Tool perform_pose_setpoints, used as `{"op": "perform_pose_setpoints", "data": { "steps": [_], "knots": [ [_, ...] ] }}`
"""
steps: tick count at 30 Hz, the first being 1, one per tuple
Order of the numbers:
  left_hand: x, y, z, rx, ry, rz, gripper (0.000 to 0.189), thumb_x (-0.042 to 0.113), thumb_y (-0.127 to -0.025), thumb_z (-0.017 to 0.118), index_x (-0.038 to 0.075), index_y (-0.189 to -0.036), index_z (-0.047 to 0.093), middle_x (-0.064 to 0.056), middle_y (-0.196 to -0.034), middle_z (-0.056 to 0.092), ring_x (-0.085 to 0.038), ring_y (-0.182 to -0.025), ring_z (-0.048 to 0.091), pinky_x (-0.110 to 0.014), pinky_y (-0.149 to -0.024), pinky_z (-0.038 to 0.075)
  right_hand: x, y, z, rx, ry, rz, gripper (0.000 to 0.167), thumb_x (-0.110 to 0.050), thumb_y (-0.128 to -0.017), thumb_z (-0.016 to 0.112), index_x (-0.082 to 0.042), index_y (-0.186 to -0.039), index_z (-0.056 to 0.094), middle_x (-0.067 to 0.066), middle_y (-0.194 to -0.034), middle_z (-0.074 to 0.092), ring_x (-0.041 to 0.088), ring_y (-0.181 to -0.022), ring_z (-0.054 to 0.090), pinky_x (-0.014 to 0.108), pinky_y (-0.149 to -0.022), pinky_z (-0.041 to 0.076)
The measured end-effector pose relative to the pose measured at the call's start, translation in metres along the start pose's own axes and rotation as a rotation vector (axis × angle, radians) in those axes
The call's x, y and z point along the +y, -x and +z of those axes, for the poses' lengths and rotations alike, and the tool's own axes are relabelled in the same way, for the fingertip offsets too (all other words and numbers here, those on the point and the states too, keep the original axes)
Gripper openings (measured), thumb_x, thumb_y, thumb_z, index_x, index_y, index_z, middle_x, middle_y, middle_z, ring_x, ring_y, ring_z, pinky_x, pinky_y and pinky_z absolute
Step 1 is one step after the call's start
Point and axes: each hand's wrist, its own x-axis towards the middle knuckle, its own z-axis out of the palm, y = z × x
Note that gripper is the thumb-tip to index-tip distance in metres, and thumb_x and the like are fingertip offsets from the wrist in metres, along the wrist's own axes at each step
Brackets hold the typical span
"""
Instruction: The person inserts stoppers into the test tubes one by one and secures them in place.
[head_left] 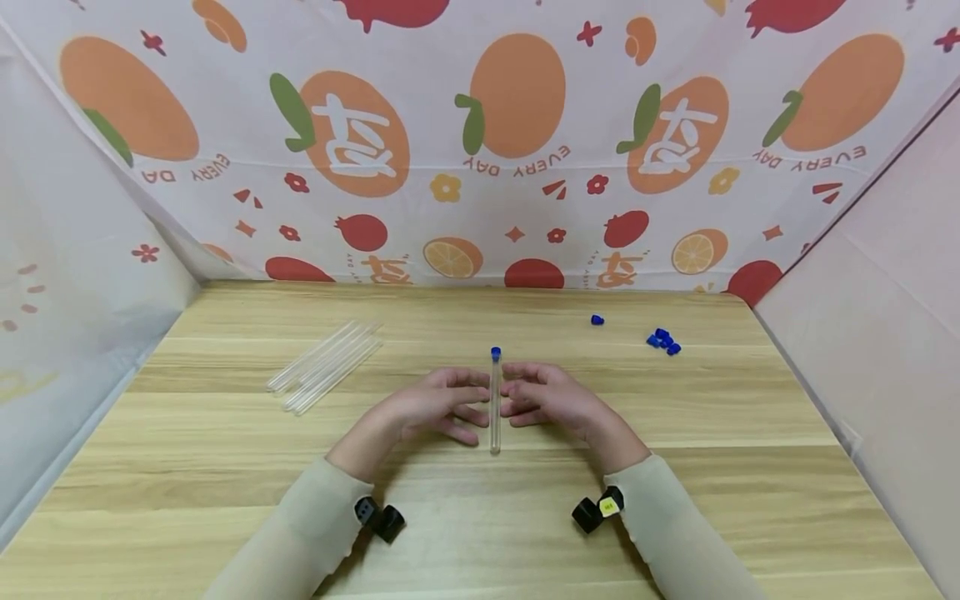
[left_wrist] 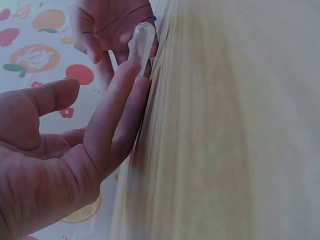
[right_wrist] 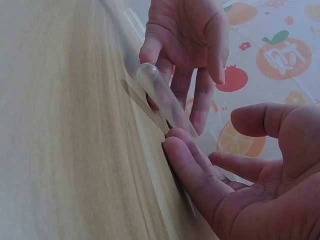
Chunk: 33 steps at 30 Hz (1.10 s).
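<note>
Loosely spread, our left hand and right hand flank a slender, clear tube; we cannot tell whether they touch it. Its blue cap escapes the right wrist view; its base is round.

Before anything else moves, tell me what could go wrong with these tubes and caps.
The capped tube could roll or slip if nudged: neither the left hand nor the right hand appears to grip it. The loose tubes might roll apart if brushed, being round and unheld. The small blue caps could scatter if bumped.
</note>
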Motion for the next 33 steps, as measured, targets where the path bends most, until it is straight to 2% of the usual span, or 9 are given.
{"op": "perform_pose_setpoints", "data": {
  "steps": [9, 15, 19, 21, 24, 26, 28, 31, 33],
  "knots": [
    [0.001, 0.002, 0.001, 0.010, -0.013, -0.004, 0.052, 0.018, -0.104, 0.050, -0.004, -0.149, 0.035, -0.030, -0.126, 0.056, -0.032, -0.104, 0.066, -0.043, -0.079, 0.061, 0.002, 0.000, -0.001, -0.004, 0.014, -0.012, 0.049, -0.011, -0.106, 0.046, -0.002, -0.152, 0.035, 0.024, -0.140, 0.052, 0.030, -0.109, 0.067, 0.041, -0.090, 0.058],
    [0.002, 0.005, -0.001, 0.000, -0.021, -0.001, 0.054, 0.019, -0.104, 0.050, -0.003, -0.150, 0.033, -0.028, -0.133, 0.053, -0.033, -0.106, 0.066, -0.044, -0.081, 0.061, 0.001, 0.001, -0.001, -0.003, 0.029, 0.004, 0.049, -0.012, -0.106, 0.046, -0.004, -0.153, 0.034, 0.023, -0.140, 0.053, 0.029, -0.109, 0.067, 0.040, -0.090, 0.058],
    [0.007, 0.010, -0.003, 0.007, -0.050, 0.023, 0.056, 0.020, -0.104, 0.051, -0.003, -0.151, 0.031, -0.028, -0.140, 0.048, -0.036, -0.109, 0.064, -0.047, -0.084, 0.060, -0.001, 0.002, -0.003, 0.022, 0.046, 0.009, 0.050, -0.012, -0.105, 0.048, -0.007, -0.153, 0.035, 0.023, -0.136, 0.054, 0.027, -0.106, 0.066, 0.040, -0.088, 0.059],
    [0.013, 0.015, -0.007, 0.039, -0.112, 0.063, 0.055, 0.021, -0.105, 0.052, -0.002, -0.151, 0.033, -0.029, -0.140, 0.048, -0.038, -0.111, 0.064, -0.048, -0.084, 0.059, -0.003, 0.004, -0.005, 0.047, 0.057, 0.002, 0.051, -0.012, -0.104, 0.050, -0.009, -0.153, 0.036, 0.023, -0.135, 0.054, 0.027, -0.106, 0.066, 0.040, -0.088, 0.059],
    [0.024, 0.024, -0.015, 0.152, -0.280, 0.177, 0.050, 0.018, -0.104, 0.054, -0.001, -0.148, 0.040, -0.029, -0.135, 0.052, -0.041, -0.107, 0.065, -0.049, -0.081, 0.060, -0.006, 0.006, -0.010, 0.103, 0.087, -0.026, 0.052, -0.012, -0.103, 0.052, -0.011, -0.153, 0.037, 0.023, -0.134, 0.054, 0.029, -0.106, 0.065, 0.041, -0.088, 0.059],
    [0.031, 0.030, -0.022, 0.278, -0.450, 0.266, 0.047, 0.018, -0.102, 0.057, 0.001, -0.144, 0.047, -0.027, -0.128, 0.059, -0.038, -0.102, 0.068, -0.046, -0.078, 0.060, -0.007, 0.008, -0.016, 0.155, 0.140, -0.065, 0.053, -0.013, -0.102, 0.055, -0.011, -0.153, 0.037, 0.023, -0.131, 0.054, 0.031, -0.106, 0.064, 0.042, -0.087, 0.059],
    [0.036, 0.037, -0.032, 0.425, -0.623, 0.328, 0.044, 0.019, -0.100, 0.060, 0.003, -0.141, 0.052, -0.023, -0.122, 0.065, -0.036, -0.097, 0.070, -0.046, -0.078, 0.060, -0.009, 0.010, -0.023, 0.225, 0.216, -0.122, 0.055, -0.015, -0.101, 0.058, -0.012, -0.152, 0.039, 0.021, -0.127, 0.057, 0.034, -0.104, 0.064, 0.043, -0.085, 0.059],
    [0.038, 0.048, -0.048, 0.631, -0.845, 0.331, 0.044, 0.023, -0.099, 0.062, 0.006, -0.139, 0.056, -0.018, -0.117, 0.069, -0.031, -0.095, 0.072, -0.046, -0.079, 0.059, -0.011, 0.012, -0.036, 0.370, 0.371, -0.215, 0.055, -0.024, -0.099, 0.063, -0.015, -0.150, 0.044, 0.017, -0.124, 0.060, 0.034, -0.105, 0.063, 0.043, -0.082, 0.059],
    [0.038, 0.055, -0.059, 0.723, -0.941, 0.295, 0.045, 0.025, -0.098, 0.063, 0.005, -0.138, 0.056, -0.018, -0.117, 0.070, -0.032, -0.096, 0.072, -0.050, -0.080, 0.058, -0.011, 0.013, -0.045, 0.473, 0.465, -0.261, 0.056, -0.031, -0.097, 0.066, -0.019, -0.148, 0.047, 0.016, -0.126, 0.060, 0.033, -0.107, 0.063, 0.045, -0.083, 0.059]
  ]
}}
